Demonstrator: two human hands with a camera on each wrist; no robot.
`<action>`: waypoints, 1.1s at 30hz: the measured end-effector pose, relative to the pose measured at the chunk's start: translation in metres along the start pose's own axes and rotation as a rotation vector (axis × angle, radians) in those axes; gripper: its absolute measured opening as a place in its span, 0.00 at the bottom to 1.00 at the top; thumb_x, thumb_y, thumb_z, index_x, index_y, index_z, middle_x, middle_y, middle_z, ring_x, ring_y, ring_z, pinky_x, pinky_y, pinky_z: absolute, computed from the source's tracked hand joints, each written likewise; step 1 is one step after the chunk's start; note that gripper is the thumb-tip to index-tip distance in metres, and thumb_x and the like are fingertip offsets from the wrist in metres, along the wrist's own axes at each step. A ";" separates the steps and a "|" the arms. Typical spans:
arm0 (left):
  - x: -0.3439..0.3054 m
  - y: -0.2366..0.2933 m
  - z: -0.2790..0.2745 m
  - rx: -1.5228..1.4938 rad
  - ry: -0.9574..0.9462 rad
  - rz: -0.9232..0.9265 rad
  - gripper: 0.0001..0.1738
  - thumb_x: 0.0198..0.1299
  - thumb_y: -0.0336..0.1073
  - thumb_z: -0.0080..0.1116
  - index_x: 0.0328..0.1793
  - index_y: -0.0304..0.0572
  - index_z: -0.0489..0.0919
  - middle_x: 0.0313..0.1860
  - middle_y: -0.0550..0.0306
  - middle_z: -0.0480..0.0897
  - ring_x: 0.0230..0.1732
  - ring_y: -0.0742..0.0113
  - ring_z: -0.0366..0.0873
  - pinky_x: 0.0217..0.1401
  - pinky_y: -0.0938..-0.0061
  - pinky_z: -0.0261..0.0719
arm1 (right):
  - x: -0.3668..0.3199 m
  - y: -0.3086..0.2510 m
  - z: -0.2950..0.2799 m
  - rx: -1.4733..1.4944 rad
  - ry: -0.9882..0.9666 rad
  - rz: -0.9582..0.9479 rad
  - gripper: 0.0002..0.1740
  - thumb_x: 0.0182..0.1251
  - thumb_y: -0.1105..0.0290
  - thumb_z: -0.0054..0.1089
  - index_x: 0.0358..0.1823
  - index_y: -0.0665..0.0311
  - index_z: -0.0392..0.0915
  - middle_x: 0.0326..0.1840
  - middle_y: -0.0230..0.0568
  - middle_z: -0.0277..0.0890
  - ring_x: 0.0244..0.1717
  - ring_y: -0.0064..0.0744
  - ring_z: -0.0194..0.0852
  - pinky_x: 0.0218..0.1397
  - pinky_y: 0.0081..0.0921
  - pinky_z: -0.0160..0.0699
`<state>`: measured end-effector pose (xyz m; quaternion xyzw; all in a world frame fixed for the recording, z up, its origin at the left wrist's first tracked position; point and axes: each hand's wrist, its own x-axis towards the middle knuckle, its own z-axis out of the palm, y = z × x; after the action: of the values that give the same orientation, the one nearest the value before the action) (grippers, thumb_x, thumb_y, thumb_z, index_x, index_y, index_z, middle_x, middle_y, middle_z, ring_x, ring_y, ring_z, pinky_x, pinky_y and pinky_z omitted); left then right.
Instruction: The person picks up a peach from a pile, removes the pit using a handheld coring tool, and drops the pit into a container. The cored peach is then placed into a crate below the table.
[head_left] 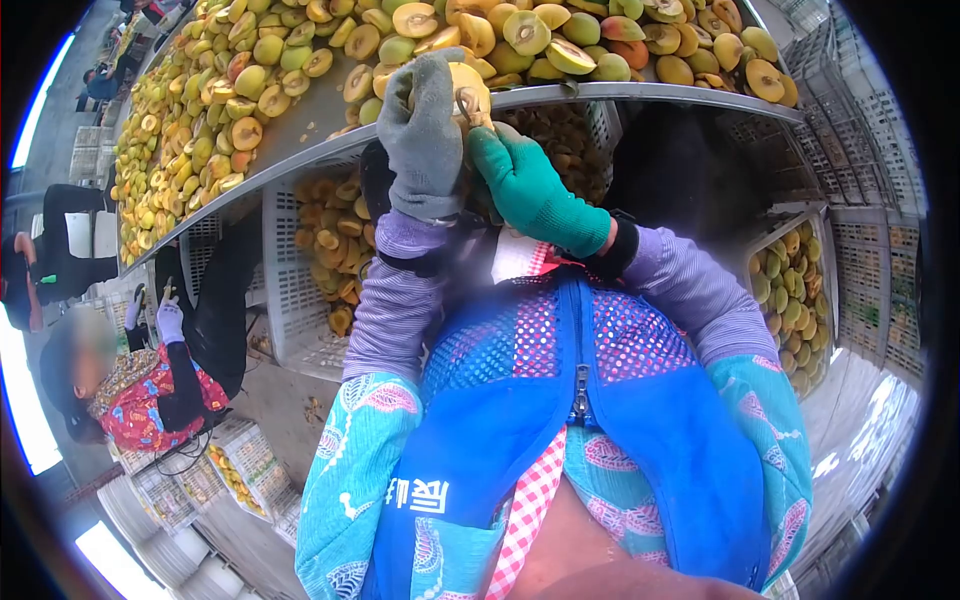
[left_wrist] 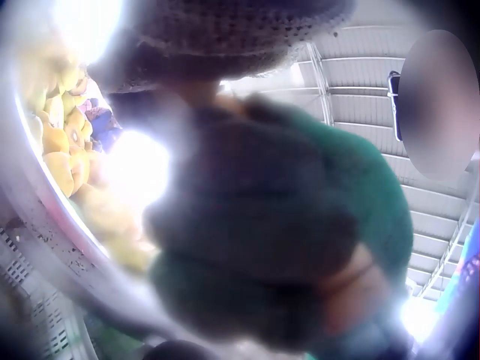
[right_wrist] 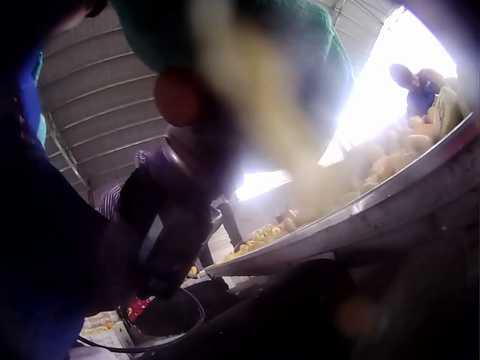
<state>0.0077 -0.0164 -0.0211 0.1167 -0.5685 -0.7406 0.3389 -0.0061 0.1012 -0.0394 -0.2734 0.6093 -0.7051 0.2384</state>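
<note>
In the head view, my left hand, in a grey glove, grips a yellow fruit half above the table's near edge. My right hand, in a green glove, curls round a small tool whose curved metal end lies against the fruit's cut face. The two hands are close together. In the left wrist view the green glove shows behind dark, blurred shapes. The right wrist view has the green glove at the top, with a blurred pale yellow shape before it; the tool cannot be made out there.
A metal-edged table bears heaps of halved fruit. Under it stands a white crate of fruit pieces; another crate of fruit is at the right. A seated person works at the left, and stacked crates rise at the far right.
</note>
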 end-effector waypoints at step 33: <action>-0.004 0.010 0.000 0.006 -0.240 -0.325 0.31 0.67 0.59 0.46 0.56 0.38 0.77 0.37 0.47 0.83 0.32 0.62 0.83 0.30 0.72 0.84 | -0.008 -0.027 -0.007 1.252 -0.510 0.656 0.22 0.76 0.45 0.35 0.38 0.54 0.68 0.17 0.20 0.56 0.14 0.17 0.52 0.18 0.18 0.53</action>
<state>0.0143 -0.0150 -0.0123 0.1190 -0.5807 -0.7923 0.1443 -0.0051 0.1157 -0.0145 -0.0462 0.0703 -0.7274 0.6811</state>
